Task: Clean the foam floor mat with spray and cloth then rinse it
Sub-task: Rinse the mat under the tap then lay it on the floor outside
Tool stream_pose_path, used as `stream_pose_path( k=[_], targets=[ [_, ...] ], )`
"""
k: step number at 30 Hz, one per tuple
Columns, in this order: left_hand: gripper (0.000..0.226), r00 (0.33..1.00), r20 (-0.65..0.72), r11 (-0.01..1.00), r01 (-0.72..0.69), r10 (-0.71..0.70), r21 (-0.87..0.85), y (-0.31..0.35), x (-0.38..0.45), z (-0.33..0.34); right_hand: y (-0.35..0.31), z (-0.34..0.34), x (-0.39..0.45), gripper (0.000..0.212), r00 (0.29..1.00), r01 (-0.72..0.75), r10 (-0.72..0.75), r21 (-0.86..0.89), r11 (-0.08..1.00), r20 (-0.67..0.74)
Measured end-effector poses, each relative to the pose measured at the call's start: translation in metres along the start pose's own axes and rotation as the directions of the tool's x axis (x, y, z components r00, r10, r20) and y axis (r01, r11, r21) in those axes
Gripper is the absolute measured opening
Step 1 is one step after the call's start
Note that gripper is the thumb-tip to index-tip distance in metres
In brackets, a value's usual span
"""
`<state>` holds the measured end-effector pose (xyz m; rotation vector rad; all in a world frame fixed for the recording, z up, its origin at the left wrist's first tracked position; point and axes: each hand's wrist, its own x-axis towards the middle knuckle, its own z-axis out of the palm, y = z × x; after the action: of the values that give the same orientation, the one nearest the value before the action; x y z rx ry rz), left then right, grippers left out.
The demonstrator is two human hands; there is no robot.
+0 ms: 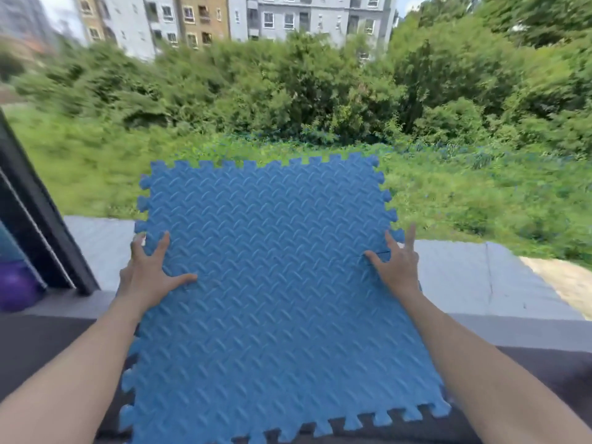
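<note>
Both of my grips are on the foam mat (266,267), one at each side edge. My left hand (150,277) sits at the left-centre of the frame, thumb spread across the patterned top and fingers splayed wide at the toothed edge; whether any curl underneath I cannot tell. My right hand (397,264) mirrors it at the right-centre, thumb on the top face, fingers fanned open along the edge. Neither hand is closed; they pinch or press the mat with open palms.

From the head camera, the blue mat fills the middle of the frame, tilted up and away from me, its far edge raised against the grass (480,193) and bushes. Its near edge is low in the frame, over a dark floor (48,347). A grey ledge (455,277) runs across behind it, and a purple ball (16,290) sits at the left edge.

No spray bottle or cloth is in view, so I judge this a carrying or positioning step, not wiping. The next move calls for setting the mat down flat somewhere steady, freeing a hand for the spray.
</note>
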<state>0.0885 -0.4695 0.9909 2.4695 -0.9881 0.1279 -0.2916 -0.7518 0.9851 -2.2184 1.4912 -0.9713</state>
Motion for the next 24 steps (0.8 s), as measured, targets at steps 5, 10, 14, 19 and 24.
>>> stream_pose_path(
  k=[5, 10, 14, 19, 24],
  targets=[
    [0.107, 0.979, 0.001, 0.977, 0.201, -0.202, 0.065, -0.138, -0.042, -0.030, -0.092, 0.118, -0.019, 0.055, 0.950, 0.252, -0.242, -0.029, 0.967, 0.197],
    [0.104, 0.915, 0.003, 0.909, 0.399, -0.402, 0.121, -0.248, -0.116, -0.049, -0.162, 0.221, -0.076, 0.049, 0.869, 0.356, -0.353, 0.058, 0.933, 0.347],
    [0.101, 0.843, -0.074, 0.838, 0.538, -0.533, 0.092, -0.307, -0.189, -0.053, -0.199, 0.282, -0.138, 0.050, 0.796, 0.387, -0.393, 0.112, 0.915, 0.460],
    [0.098, 0.706, -0.079, 0.703, 0.708, -0.704, 0.061, -0.342, -0.270, -0.040, -0.224, 0.335, -0.202, 0.053, 0.644, 0.458, -0.444, 0.151, 0.876, 0.624],
    [0.105, 0.509, -0.058, 0.502, 0.859, -0.859, 0.103, -0.384, -0.356, -0.016, -0.248, 0.395, -0.265, 0.056, 0.483, 0.544, -0.562, 0.272, 0.794, 0.671]
  ],
)
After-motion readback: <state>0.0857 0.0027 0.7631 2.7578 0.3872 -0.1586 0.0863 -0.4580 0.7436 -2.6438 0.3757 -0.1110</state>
